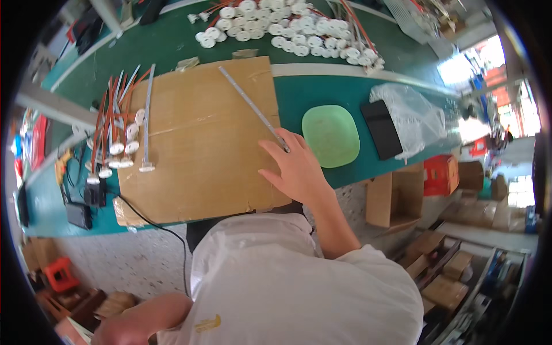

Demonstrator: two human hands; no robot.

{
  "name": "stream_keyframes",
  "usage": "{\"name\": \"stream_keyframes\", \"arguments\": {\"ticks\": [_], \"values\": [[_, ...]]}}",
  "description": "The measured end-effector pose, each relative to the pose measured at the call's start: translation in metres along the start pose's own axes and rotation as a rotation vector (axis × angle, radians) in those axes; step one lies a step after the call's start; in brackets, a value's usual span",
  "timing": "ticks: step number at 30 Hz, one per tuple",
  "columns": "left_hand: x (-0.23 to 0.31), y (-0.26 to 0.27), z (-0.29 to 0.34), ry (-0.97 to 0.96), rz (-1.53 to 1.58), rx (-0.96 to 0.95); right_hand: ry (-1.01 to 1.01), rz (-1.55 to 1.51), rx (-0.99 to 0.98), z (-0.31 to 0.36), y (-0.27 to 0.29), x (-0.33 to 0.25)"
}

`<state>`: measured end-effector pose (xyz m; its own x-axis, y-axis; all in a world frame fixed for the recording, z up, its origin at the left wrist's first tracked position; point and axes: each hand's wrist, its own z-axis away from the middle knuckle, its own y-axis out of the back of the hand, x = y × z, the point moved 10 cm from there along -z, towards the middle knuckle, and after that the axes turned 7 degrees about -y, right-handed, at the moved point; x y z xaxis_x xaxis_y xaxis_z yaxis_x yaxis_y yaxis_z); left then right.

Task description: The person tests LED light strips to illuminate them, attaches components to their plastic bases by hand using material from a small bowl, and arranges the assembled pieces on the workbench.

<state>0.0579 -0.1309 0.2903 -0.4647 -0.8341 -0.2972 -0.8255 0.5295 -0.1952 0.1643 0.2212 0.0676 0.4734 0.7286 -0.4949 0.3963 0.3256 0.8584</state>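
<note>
Where your right hand (303, 169) lies spread, one pale strip (250, 103) ends

That strip slants across one cardboard sheet (198, 144), its near end at your fingers (292, 140), thumb apart. Your left forearm (144, 317) runs off lower left; I cannot tell that hand's state. About the sheet's left edge lie at least eight white discs (117, 148); to its right, one green tray (330, 136), one black slab (381, 129).

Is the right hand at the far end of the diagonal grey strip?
No, the right hand is at the near end of the diagonal grey strip, whose far end shows uncovered against the cardboard sheet.
</note>
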Motion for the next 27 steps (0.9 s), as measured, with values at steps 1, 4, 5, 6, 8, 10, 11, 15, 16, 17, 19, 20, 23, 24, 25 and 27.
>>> {"name": "stream_keyframes", "arguments": {"ticks": [1,4,5,6,8,10,11,15,16,17,19,20,23,24,25,27], "values": [[0.0,0.039,0.019,0.082,-0.211,0.197,-0.037,-0.012,0.034,0.002,0.006,0.008],[-0.001,0.125,0.106,0.615,-1.249,0.543,-0.08,0.038,-0.001,0.008,0.003,0.022],[-0.033,0.149,0.135,0.87,-1.195,0.405,-0.08,-0.005,-0.027,0.01,-0.003,0.025],[-0.036,0.167,0.173,1.045,-1.212,0.501,-0.074,-0.049,-0.052,0.006,-0.008,0.028],[-0.057,0.182,0.231,1.323,-1.19,0.487,-0.036,-0.059,-0.01,0.001,-0.017,0.03],[-0.084,0.18,0.273,1.601,-1.084,0.576,0.001,-0.063,0.017,0.002,-0.014,0.022],[-0.096,0.179,0.286,1.631,-1.018,0.597,-0.009,-0.248,0.062,0.002,-0.004,0.017],[-0.142,0.171,0.32,1.589,-0.618,0.832,-0.003,-0.575,0.27,0.016,0.02,-0.005],[-0.149,0.167,0.325,1.535,-0.43,1.004,0.018,-0.644,0.299,0.02,0.026,-0.011],[-0.15,0.169,0.326,1.538,-0.432,1.0,0.028,-0.635,0.223,0.019,0.022,-0.018],[-0.165,0.168,0.317,1.55,-0.452,0.672,0.051,-0.608,0.269,0.024,0.023,-0.017],[-0.169,0.169,0.318,1.553,-0.444,0.67,0.075,-0.579,0.312,0.025,0.027,-0.016],[-0.179,0.176,0.318,1.537,-0.439,0.645,0.085,-0.449,0.416,0.029,0.063,-0.012],[-0.175,0.183,0.325,1.562,-0.486,0.699,0.144,-0.438,0.418,0.031,0.074,-0.017],[-0.172,0.191,0.332,1.586,-0.53,0.749,0.202,-0.423,0.422,0.033,0.086,-0.026],[-0.15,0.205,0.356,1.72,-0.627,0.865,0.359,-0.849,0.215,0.029,0.093,-0.073]]}}
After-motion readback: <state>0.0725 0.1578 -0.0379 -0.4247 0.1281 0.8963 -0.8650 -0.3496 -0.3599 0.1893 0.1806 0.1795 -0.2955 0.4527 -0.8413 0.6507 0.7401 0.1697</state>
